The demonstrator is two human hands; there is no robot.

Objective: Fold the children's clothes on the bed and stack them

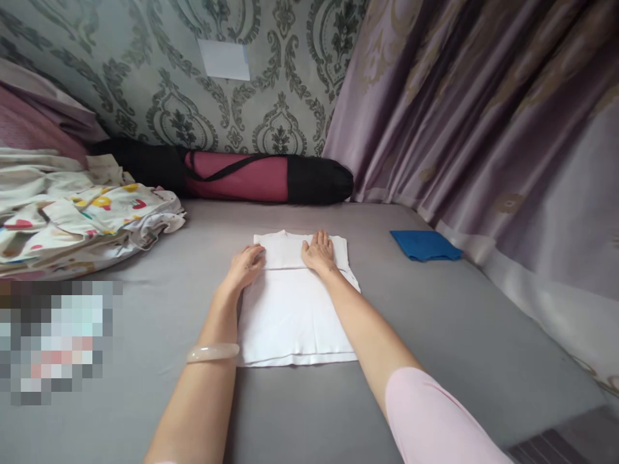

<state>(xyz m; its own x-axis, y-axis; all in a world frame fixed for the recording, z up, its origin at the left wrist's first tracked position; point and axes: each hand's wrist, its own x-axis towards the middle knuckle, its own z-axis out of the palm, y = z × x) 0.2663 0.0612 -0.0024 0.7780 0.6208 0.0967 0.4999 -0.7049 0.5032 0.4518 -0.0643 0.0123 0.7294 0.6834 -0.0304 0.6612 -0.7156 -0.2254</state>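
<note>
A white folded cloth garment (294, 316) lies flat in front of me, its far part turned over into a band with a straight edge across it. My right hand (319, 251) presses flat on that band, right of its middle, with the fingers stretched away from me. At the band's left edge rests my left hand (246, 264), its fingers slightly bent and touching the fabric, not visibly gripping it. A pale bangle (213, 352) circles my left wrist.
The grey sheet (411, 335) covers the bed surface. To the right lies a folded blue cloth (425, 245). A red and black long bag (242, 177) runs along the wall. Patterned bedding (91, 219) is heaped at left; a purple curtain (464, 116) hangs at right.
</note>
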